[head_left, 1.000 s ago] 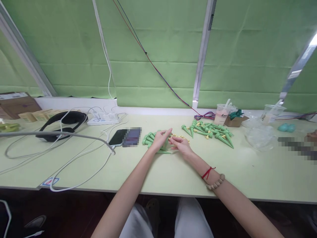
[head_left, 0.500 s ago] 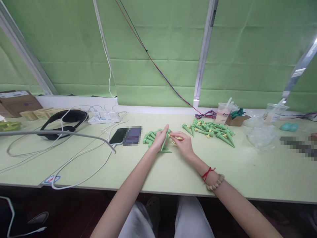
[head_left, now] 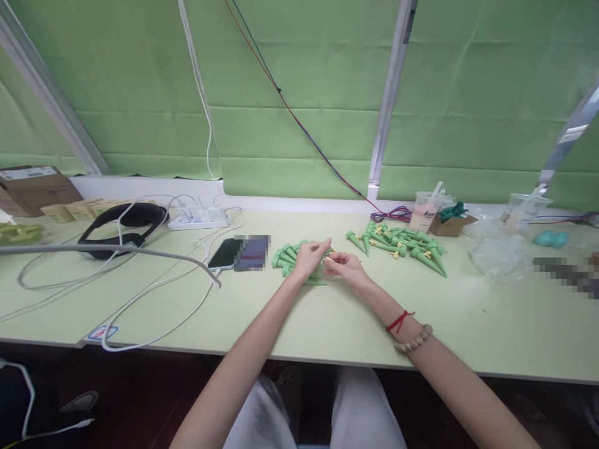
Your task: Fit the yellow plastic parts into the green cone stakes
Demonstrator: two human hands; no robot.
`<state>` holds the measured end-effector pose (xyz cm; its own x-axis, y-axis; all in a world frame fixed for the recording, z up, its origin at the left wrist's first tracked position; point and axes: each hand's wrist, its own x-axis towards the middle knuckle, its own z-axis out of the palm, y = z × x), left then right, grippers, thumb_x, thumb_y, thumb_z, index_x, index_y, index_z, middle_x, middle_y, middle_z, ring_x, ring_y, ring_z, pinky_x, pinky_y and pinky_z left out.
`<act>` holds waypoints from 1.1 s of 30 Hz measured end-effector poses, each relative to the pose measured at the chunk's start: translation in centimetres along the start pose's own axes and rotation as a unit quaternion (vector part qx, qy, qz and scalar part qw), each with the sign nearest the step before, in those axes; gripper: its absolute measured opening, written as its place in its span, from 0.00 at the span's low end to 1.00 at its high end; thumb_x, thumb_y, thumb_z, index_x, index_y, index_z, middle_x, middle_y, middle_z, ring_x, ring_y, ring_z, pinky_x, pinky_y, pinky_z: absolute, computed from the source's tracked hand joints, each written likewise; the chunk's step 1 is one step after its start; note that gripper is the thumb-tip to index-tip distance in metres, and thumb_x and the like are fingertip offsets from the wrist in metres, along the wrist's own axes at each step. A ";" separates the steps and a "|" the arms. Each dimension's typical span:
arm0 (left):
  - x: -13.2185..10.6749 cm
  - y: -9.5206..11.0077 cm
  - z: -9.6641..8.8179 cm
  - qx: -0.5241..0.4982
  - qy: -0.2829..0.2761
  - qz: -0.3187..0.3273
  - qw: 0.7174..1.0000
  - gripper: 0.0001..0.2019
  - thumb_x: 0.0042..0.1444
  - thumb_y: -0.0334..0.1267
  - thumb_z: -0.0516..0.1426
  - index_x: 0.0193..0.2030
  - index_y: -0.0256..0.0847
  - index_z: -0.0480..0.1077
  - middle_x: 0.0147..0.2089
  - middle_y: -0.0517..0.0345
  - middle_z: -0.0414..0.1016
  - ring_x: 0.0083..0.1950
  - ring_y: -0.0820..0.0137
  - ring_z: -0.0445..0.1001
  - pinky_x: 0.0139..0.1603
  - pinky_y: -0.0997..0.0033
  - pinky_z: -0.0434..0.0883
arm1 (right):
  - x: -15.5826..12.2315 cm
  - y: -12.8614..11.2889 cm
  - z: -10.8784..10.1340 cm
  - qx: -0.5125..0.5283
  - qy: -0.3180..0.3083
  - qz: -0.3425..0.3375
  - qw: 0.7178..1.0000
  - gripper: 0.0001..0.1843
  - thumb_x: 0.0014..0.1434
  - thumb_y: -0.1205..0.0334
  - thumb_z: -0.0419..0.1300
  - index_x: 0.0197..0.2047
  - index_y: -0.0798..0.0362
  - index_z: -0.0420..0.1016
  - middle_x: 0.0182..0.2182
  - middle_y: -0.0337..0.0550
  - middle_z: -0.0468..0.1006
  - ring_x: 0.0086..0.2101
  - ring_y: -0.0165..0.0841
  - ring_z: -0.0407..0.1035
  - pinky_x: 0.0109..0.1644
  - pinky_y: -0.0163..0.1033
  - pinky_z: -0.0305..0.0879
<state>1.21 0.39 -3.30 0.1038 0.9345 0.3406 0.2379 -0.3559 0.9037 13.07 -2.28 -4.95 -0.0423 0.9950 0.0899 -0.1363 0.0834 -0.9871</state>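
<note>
My left hand (head_left: pixel 309 260) is closed around a green plant-watering spike, mostly hidden by the fingers, with its thumb pointing up. Close against it, my right hand (head_left: pixel 347 268) pinches a small yellow piece at the spike's top end; the fingertips cover most of it. Beside and beneath my left hand lies a group of green spikes (head_left: pixel 284 257), roughly side by side. Farther right, a loose heap of green spikes (head_left: pixel 402 240) has small yellow pieces among them. A few yellow bits show behind my right hand.
Left of the hands lie a phone (head_left: pixel 226 253), a black headset (head_left: pixel 122 227), a white power strip (head_left: pixel 199 219) and loose cables. To the right are a drink cup (head_left: pixel 422 215), a small cardboard box (head_left: pixel 452 226), a clear plastic bag (head_left: pixel 498 257) and a second cup (head_left: pixel 519 215).
The spike in my left hand, upright and visible before, is now mostly hidden as that hand has turned. My right hand stays close, still pinching. The view has shifted slightly.
</note>
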 end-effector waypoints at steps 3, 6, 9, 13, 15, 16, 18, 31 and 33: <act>-0.1 0.0 0.4 -0.008 0.001 -0.021 1.000 0.23 0.48 0.57 0.52 0.21 0.36 0.71 0.18 0.60 0.65 0.24 0.74 0.64 0.28 0.74 0.61 | 0.2 0.2 -0.1 -0.122 0.042 -0.125 0.984 0.07 0.37 0.64 0.63 0.21 0.56 0.69 0.22 0.38 0.70 0.26 0.28 0.65 0.32 0.35 0.67; -0.1 0.2 0.4 -0.034 -0.004 -0.039 0.999 0.24 0.49 0.58 0.51 0.22 0.36 0.71 0.16 0.60 0.62 0.23 0.73 0.63 0.26 0.74 0.61 | 0.1 -0.1 0.0 -0.123 0.065 -0.135 0.981 0.08 0.38 0.63 0.63 0.22 0.55 0.68 0.23 0.39 0.71 0.27 0.29 0.66 0.32 0.36 0.67; 0.1 0.5 0.0 -0.066 -0.008 -0.023 0.998 0.24 0.50 0.58 0.51 0.26 0.36 0.72 0.20 0.59 0.67 0.26 0.73 0.65 0.29 0.74 0.62 | -0.2 -0.8 0.1 0.003 -0.003 0.028 1.000 0.11 0.43 0.58 0.64 0.28 0.56 0.71 0.26 0.42 0.72 0.27 0.30 0.67 0.32 0.38 0.70; 0.1 0.7 -0.5 -0.079 -0.003 -0.002 0.997 0.24 0.49 0.57 0.52 0.26 0.34 0.72 0.25 0.58 0.70 0.29 0.74 0.66 0.33 0.76 0.63 | -0.5 -1.3 -0.1 0.175 -0.093 0.158 0.967 0.09 0.51 0.60 0.60 0.31 0.58 0.72 0.28 0.42 0.74 0.26 0.27 0.68 0.37 0.38 0.72; 0.0 0.6 -0.6 -0.075 -0.009 -0.008 0.997 0.23 0.48 0.57 0.53 0.26 0.34 0.71 0.24 0.58 0.69 0.27 0.75 0.64 0.30 0.76 0.62 | -0.5 -1.3 -0.2 0.216 -0.099 0.168 0.957 0.03 0.51 0.66 0.60 0.30 0.58 0.72 0.27 0.40 0.74 0.27 0.25 0.69 0.39 0.35 0.72; 0.0 0.5 -0.5 -0.071 -0.013 -0.012 0.997 0.23 0.48 0.57 0.53 0.26 0.34 0.71 0.23 0.58 0.68 0.26 0.75 0.64 0.29 0.76 0.61 | -0.5 -1.3 -0.2 0.227 -0.101 0.170 0.954 0.01 0.51 0.69 0.60 0.30 0.57 0.72 0.27 0.40 0.74 0.28 0.24 0.69 0.40 0.34 0.71; 0.1 0.3 -0.4 -0.062 -0.016 -0.018 0.998 0.24 0.48 0.57 0.53 0.25 0.34 0.71 0.22 0.58 0.67 0.24 0.75 0.62 0.27 0.76 0.60 | -0.4 -1.2 -0.1 0.237 -0.097 0.175 0.951 0.01 0.51 0.71 0.59 0.28 0.57 0.71 0.25 0.38 0.72 0.28 0.23 0.69 0.41 0.32 0.71; 0.0 1.1 -1.2 0.003 0.003 -0.153 0.988 0.25 0.48 0.58 0.53 0.13 0.39 0.57 0.10 0.64 0.49 0.13 0.78 0.53 0.16 0.75 0.51 | -0.5 -0.2 0.5 -0.179 0.012 -0.234 0.956 0.06 0.48 0.61 0.59 0.25 0.54 0.67 0.30 0.42 0.67 0.30 0.30 0.66 0.32 0.37 0.69; 0.0 1.0 -1.2 -0.021 0.016 -0.140 0.990 0.24 0.49 0.58 0.52 0.18 0.37 0.65 0.11 0.64 0.52 0.13 0.78 0.52 0.15 0.75 0.51 | -0.5 -0.6 0.3 -0.113 0.001 -0.110 0.987 0.11 0.48 0.56 0.60 0.32 0.54 0.68 0.30 0.42 0.69 0.27 0.30 0.67 0.30 0.38 0.70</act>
<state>0.33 0.06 -2.05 0.0075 0.9966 0.0821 0.2135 -0.0818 0.9735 12.85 -2.89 -4.36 -0.0342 0.9515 0.3056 0.0822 0.3074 -0.9480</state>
